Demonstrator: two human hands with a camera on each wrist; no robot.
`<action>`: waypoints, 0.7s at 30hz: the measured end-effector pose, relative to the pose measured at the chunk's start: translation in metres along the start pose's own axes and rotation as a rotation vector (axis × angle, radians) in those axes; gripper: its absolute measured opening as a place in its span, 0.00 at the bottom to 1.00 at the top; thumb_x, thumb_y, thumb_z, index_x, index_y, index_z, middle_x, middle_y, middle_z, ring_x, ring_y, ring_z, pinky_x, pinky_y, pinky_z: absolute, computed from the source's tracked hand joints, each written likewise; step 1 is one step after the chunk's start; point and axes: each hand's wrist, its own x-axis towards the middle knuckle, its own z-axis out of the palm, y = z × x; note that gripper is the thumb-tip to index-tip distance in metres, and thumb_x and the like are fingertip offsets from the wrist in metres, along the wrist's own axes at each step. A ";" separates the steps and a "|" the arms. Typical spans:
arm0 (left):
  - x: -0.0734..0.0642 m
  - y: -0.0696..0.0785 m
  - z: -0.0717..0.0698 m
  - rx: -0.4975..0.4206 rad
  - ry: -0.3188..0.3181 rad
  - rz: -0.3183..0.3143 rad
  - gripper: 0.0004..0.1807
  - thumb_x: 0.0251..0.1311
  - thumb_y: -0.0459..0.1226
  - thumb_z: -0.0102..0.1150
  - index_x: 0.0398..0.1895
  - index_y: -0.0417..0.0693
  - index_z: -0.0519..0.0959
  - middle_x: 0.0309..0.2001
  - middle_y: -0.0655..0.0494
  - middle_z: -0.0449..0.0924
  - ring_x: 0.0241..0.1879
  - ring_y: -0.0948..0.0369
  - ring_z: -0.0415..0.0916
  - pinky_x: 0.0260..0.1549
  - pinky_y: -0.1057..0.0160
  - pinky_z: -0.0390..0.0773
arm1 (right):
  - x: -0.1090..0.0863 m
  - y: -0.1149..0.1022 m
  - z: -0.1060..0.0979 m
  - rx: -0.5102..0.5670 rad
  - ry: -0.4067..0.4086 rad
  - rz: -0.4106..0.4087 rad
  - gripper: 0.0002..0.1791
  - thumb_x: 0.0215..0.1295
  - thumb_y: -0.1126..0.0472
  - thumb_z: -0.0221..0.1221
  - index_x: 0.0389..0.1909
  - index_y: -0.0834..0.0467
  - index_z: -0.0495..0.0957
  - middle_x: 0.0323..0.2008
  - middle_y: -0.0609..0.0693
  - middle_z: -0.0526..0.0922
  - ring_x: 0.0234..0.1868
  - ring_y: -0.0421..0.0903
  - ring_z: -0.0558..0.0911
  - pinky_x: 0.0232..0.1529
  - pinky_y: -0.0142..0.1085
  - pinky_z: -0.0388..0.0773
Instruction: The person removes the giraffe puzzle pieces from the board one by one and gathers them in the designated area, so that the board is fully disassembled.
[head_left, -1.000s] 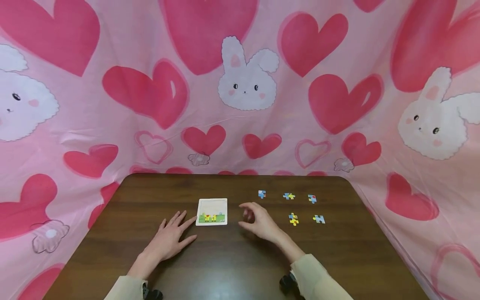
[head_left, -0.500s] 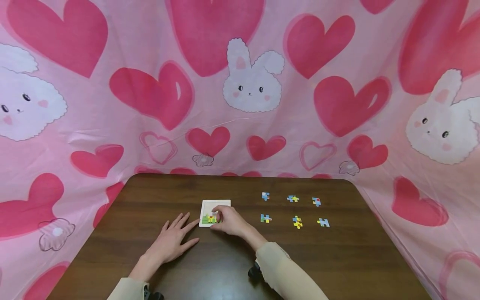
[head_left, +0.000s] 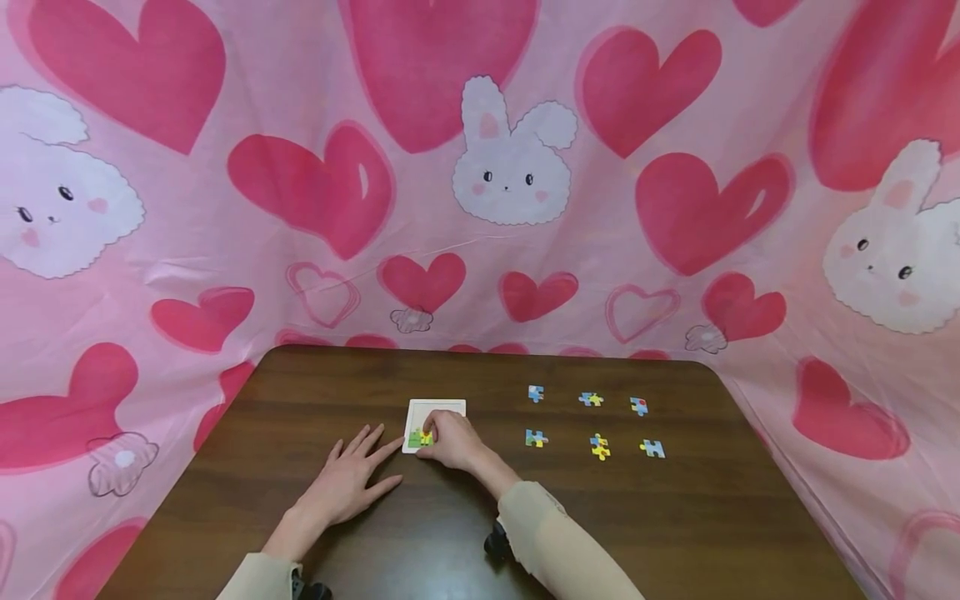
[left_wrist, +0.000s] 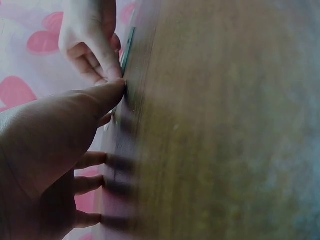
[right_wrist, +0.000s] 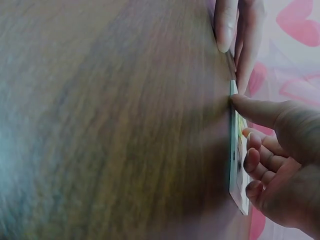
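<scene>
A small white-rimmed puzzle tray [head_left: 413,415] lies on the table, with green and yellow pieces along its near side. My right hand [head_left: 456,442] reaches over the tray from the right, with its fingers bent. In the right wrist view, the thumb [right_wrist: 257,110] touches the rim of the tray [right_wrist: 233,175] and a fingertip is at the picture; whether these pinch a piece I cannot tell. My left hand [head_left: 341,483] rests on the table with fingers spread, the forefinger reaching the tray's near left corner. The right hand hides the tray's near right part.
To the right of the tray, loose jigsaw pieces lie in two rows, among them a blue one [head_left: 536,393], a yellow one [head_left: 600,447] and a light blue one [head_left: 652,448]. A pink cloth [head_left: 480,250] with hearts and rabbits hangs behind the brown table [head_left: 337,375].
My right hand has moved left from beside the tray onto it, uncovering a loose piece in the near row. The left hand stays at the tray's corner. The head view has shifted slightly.
</scene>
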 end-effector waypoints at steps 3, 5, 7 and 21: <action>0.000 0.000 0.000 -0.010 -0.004 -0.003 0.37 0.74 0.60 0.65 0.81 0.60 0.75 0.83 0.38 0.68 0.84 0.34 0.62 0.74 0.18 0.61 | -0.002 -0.004 0.000 0.022 0.006 0.017 0.21 0.56 0.49 0.84 0.38 0.53 0.83 0.24 0.36 0.73 0.28 0.33 0.71 0.34 0.26 0.68; -0.001 0.000 -0.001 -0.013 -0.005 -0.004 0.37 0.74 0.60 0.65 0.81 0.60 0.75 0.83 0.38 0.68 0.84 0.35 0.62 0.74 0.18 0.60 | -0.002 -0.003 0.001 0.051 -0.002 0.029 0.21 0.56 0.49 0.84 0.39 0.52 0.82 0.24 0.36 0.73 0.27 0.33 0.71 0.33 0.26 0.67; -0.001 0.000 -0.001 -0.014 -0.006 -0.005 0.37 0.74 0.60 0.65 0.81 0.60 0.74 0.83 0.37 0.67 0.84 0.34 0.62 0.74 0.18 0.60 | -0.003 -0.002 0.002 0.067 -0.004 0.031 0.21 0.57 0.49 0.84 0.40 0.53 0.82 0.25 0.37 0.73 0.27 0.33 0.71 0.33 0.26 0.67; 0.001 0.000 0.001 -0.018 -0.002 -0.007 0.36 0.74 0.60 0.65 0.81 0.60 0.75 0.83 0.37 0.67 0.84 0.34 0.62 0.74 0.17 0.60 | -0.009 -0.007 0.006 0.116 0.074 -0.022 0.26 0.55 0.56 0.84 0.49 0.55 0.81 0.31 0.40 0.74 0.33 0.34 0.71 0.37 0.28 0.69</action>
